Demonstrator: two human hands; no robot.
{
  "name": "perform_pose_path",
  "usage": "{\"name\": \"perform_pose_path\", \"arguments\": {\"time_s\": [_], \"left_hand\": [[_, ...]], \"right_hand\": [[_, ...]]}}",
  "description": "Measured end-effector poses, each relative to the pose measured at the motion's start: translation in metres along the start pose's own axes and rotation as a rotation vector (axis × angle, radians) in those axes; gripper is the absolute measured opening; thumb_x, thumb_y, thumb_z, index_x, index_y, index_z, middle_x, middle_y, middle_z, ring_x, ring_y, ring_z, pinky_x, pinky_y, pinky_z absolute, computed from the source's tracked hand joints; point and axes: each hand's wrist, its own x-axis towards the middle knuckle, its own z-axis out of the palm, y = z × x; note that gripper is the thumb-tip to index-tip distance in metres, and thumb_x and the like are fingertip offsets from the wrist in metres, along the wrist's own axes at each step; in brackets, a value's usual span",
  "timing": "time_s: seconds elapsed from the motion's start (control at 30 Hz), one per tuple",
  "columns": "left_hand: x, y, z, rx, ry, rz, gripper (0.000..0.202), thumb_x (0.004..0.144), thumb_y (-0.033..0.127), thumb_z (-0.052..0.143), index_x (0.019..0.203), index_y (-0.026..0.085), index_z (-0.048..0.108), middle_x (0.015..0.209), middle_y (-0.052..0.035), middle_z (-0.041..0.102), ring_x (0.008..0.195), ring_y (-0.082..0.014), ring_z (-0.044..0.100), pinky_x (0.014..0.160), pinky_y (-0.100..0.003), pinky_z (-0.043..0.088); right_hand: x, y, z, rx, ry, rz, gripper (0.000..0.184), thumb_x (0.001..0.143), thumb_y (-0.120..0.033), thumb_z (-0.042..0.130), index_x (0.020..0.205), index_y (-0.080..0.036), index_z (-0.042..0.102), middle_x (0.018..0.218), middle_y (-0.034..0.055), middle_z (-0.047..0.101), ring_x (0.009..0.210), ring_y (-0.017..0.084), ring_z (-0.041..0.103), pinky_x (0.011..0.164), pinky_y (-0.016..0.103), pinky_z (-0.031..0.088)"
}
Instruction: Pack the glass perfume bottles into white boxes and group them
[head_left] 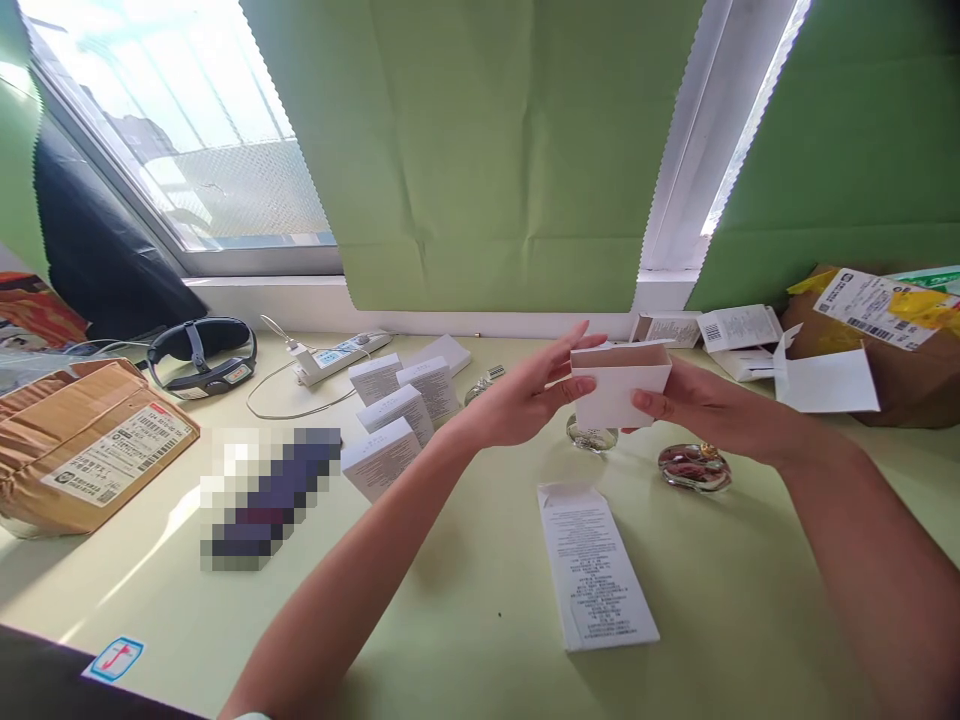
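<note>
As the white box hangs above the counter, its longer visible edge running left to right, the right hand grips its right end while the left hand, fingers outstretched, touches its left.

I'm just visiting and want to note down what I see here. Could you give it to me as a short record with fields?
Right hand: holds a small white box, thumb on its front
Left hand: thumb at the box's left side, fingers stretched out
Nearest the person: a long white box lying flat, print facing up
Below the right wrist: a shiny rounded object
Left of the hands: a cluster of white boxes
Far left: a brown package with a label
Behind: a green blind
</note>
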Motion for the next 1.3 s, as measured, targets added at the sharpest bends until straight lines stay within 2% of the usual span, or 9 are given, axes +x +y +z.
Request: {"name": "perform_pose_path", "arguments": {"time_s": [0.13, 0.2, 0.3, 0.47, 0.57, 0.7, 0.83, 1.0, 1.3], "left_hand": [[-0.006, 0.010, -0.013, 0.300, 0.023, -0.311, 0.069, 0.092, 0.056, 0.049, 0.150, 0.026, 0.028, 0.141, -0.0111, 0.054, 0.122, -0.0242, 0.055, 0.092, -0.035, 0.047], [-0.010, 0.008, -0.016, 0.494, -0.186, -0.454, 0.066, 0.086, 0.064, 0.053, 0.137, 0.024, 0.047, 0.121, -0.0092, 0.065, 0.103, -0.0226, 0.062, 0.079, -0.032, 0.048], [-0.012, -0.010, -0.009, 0.580, -0.659, -0.546, 0.058, 0.071, 0.065, 0.068, 0.113, 0.026, 0.065, 0.103, -0.0036, 0.068, 0.082, -0.0179, 0.062, 0.065, -0.026, 0.043], [-0.007, -0.044, 0.012, 0.517, -0.902, -0.495, 0.040, 0.070, 0.058, 0.072, 0.086, 0.022, 0.073, 0.074, 0.0008, 0.061, 0.064, -0.0134, 0.051, 0.058, -0.025, 0.035], [-0.005, -0.041, 0.008, 0.528, -0.821, -0.395, 0.035, 0.076, 0.055, 0.069, 0.084, 0.021, 0.074, 0.082, -0.0017, 0.059, 0.077, -0.0160, 0.053, 0.065, -0.026, 0.039], [-0.006, -0.013, -0.005, 0.624, -0.430, -0.146, 0.022, 0.080, 0.044, 0.070, 0.092, 0.025, 0.074, 0.112, -0.0065, 0.051, 0.115, -0.0230, 0.046, 0.093, -0.032, 0.042], [-0.010, 0.007, -0.006, 0.683, -0.174, -0.054, 0.013, 0.088, 0.034, 0.064, 0.090, 0.024, 0.072, 0.129, -0.0063, 0.042, 0.121, -0.0229, 0.045, 0.100, -0.035, 0.041], [-0.008, 0.002, -0.001, 0.753, -0.262, -0.162, 0.011, 0.090, 0.028, 0.060, 0.089, 0.020, 0.068, 0.114, -0.0052, 0.057, 0.094, -0.0176, 0.057, 0.079, -0.030, 0.044], [-0.010, 0.006, -0.009, 0.624, -0.331, -0.253, 0.030, 0.095, 0.044, 0.050, 0.111, 0.023, 0.062, 0.114, -0.0049, 0.062, 0.100, -0.0189, 0.057, 0.076, -0.028, 0.044]], "right_hand": [[-0.006, -0.002, -0.009, -0.010, 0.074, 0.044, 0.051, 0.094, -0.042, 0.057, 0.143, -0.044, 0.045, 0.138, -0.0013, 0.059, 0.117, 0.024, 0.058, 0.089, 0.034, 0.056], [-0.009, -0.001, -0.012, -0.004, 0.110, 0.066, 0.047, 0.095, -0.041, 0.057, 0.141, -0.044, 0.048, 0.136, -0.0020, 0.061, 0.119, 0.024, 0.057, 0.089, 0.033, 0.055], [-0.010, 0.000, -0.014, 0.018, 0.144, 0.082, 0.042, 0.095, -0.041, 0.057, 0.137, -0.044, 0.052, 0.135, -0.0038, 0.062, 0.116, 0.022, 0.058, 0.088, 0.032, 0.056], [-0.006, -0.004, -0.008, 0.057, 0.139, 0.097, 0.039, 0.095, -0.042, 0.057, 0.133, -0.046, 0.054, 0.134, -0.0067, 0.062, 0.111, 0.018, 0.060, 0.093, 0.032, 0.055], [-0.005, -0.008, -0.004, 0.098, 0.157, 0.097, 0.037, 0.096, -0.046, 0.054, 0.133, -0.046, 0.055, 0.132, -0.0071, 0.063, 0.112, 0.018, 0.060, 0.093, 0.031, 0.055], [-0.006, -0.015, 0.003, 0.113, 0.244, 0.036, 0.039, 0.095, -0.052, 0.052, 0.134, -0.048, 0.053, 0.133, -0.0075, 0.062, 0.114, 0.018, 0.060, 0.089, 0.030, 0.057], [-0.007, -0.021, 0.007, 0.020, 0.338, -0.062, 0.040, 0.095, -0.053, 0.051, 0.135, -0.048, 0.052, 0.133, -0.0067, 0.061, 0.114, 0.020, 0.058, 0.092, 0.035, 0.054], [-0.005, -0.018, 0.007, -0.116, 0.314, -0.082, 0.041, 0.095, -0.054, 0.049, 0.136, -0.047, 0.048, 0.136, -0.0047, 0.058, 0.123, 0.024, 0.052, 0.094, 0.037, 0.053], [-0.015, -0.025, 0.001, -0.188, 0.261, -0.028, 0.041, 0.096, -0.051, 0.049, 0.136, -0.045, 0.043, 0.125, -0.0006, 0.062, 0.122, 0.027, 0.052, 0.088, 0.035, 0.053]]}}
